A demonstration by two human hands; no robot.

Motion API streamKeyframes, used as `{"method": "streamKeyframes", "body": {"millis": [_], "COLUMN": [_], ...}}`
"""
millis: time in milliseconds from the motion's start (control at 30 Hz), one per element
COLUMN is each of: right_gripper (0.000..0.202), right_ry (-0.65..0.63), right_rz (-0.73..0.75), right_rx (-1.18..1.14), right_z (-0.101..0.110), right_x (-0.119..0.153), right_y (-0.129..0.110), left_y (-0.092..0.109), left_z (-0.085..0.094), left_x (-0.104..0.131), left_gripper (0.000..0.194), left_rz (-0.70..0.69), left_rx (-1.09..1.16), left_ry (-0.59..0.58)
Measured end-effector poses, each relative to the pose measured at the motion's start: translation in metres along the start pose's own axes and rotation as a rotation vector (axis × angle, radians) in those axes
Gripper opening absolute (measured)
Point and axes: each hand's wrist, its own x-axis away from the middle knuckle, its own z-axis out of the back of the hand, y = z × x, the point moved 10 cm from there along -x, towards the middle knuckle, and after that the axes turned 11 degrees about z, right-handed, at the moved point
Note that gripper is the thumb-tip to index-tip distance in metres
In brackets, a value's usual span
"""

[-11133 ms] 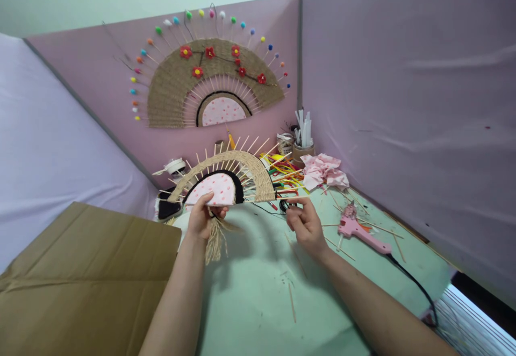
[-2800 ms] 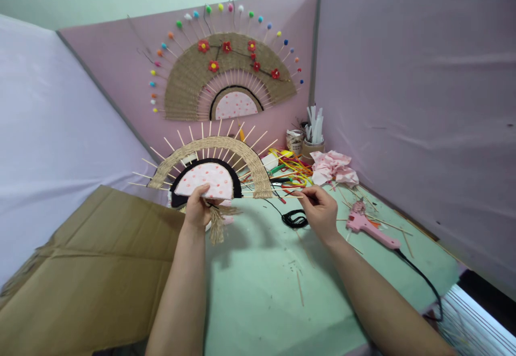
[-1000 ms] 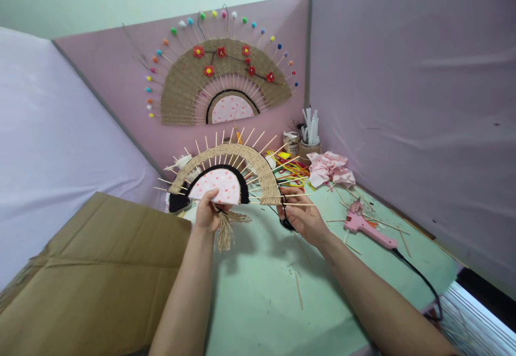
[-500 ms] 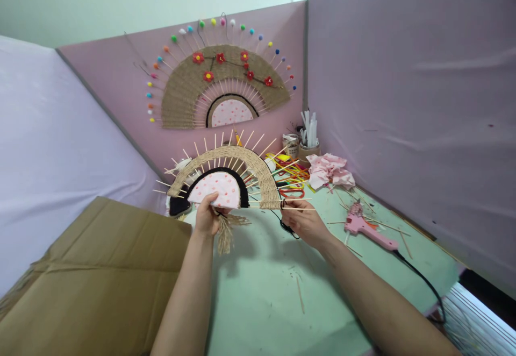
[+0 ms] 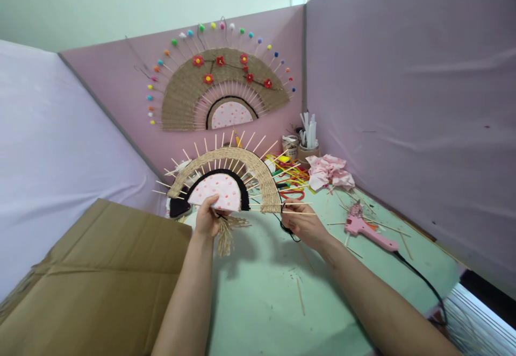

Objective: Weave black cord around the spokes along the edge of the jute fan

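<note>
My left hand [image 5: 207, 217] grips a half-round woven fan [image 5: 223, 154] at its lower edge, thumb over the pink spotted centre piece [image 5: 217, 190]. Thin wooden sticks radiate through the fan's tan cord band, and a black band rims the centre. A frayed tan tassel [image 5: 226, 240] hangs beneath that hand. At the fan's right end, my right hand [image 5: 302, 221] pinches a black cord [image 5: 287, 228] beside the lowest sticks. The cord's loose loop dangles under the fingers, and a dark line runs along the band's outer edge.
A larger finished-looking fan [image 5: 229, 76] with red flowers and pompoms hangs on the pink panel. On the right lie a pink glue gun [image 5: 368, 229], loose sticks and crumpled pink cloth [image 5: 329, 172]. Behind are glue sticks [image 5: 309, 130] in a holder. Cardboard [image 5: 108, 286] fills the left.
The fan and both hands stay nearly in place. My right hand sits slightly lower in view, still at the black cord; the whole view has shifted a little.
</note>
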Motion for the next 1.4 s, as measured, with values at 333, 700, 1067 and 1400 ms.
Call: {"method": "streamKeyframes", "body": {"millis": [333, 700, 1067, 1400], "right_gripper": [0.023, 0.025, 0.027, 0.018], "right_ry": [0.008, 0.068, 0.125, 0.178], "right_rz": [-0.008, 0.023, 0.085, 0.284], "right_rx": [0.037, 0.058, 0.214, 0.46], "right_z": [0.002, 0.006, 0.02, 0.025], "right_x": [0.001, 0.0, -0.002, 0.0], "right_y": [0.002, -0.012, -0.02, -0.043], "left_y": [0.002, 0.001, -0.002, -0.001], "left_z": [-0.002, -0.001, 0.0, 0.003], "left_x": [0.001, 0.0, -0.001, -0.003], "left_gripper": [0.013, 0.015, 0.017, 0.012], "left_rz": [-0.005, 0.02, 0.026, 0.015], "left_rx": [0.017, -0.002, -0.035, -0.068], "left_ry": [-0.03, -0.044, -0.047, -0.032]}}
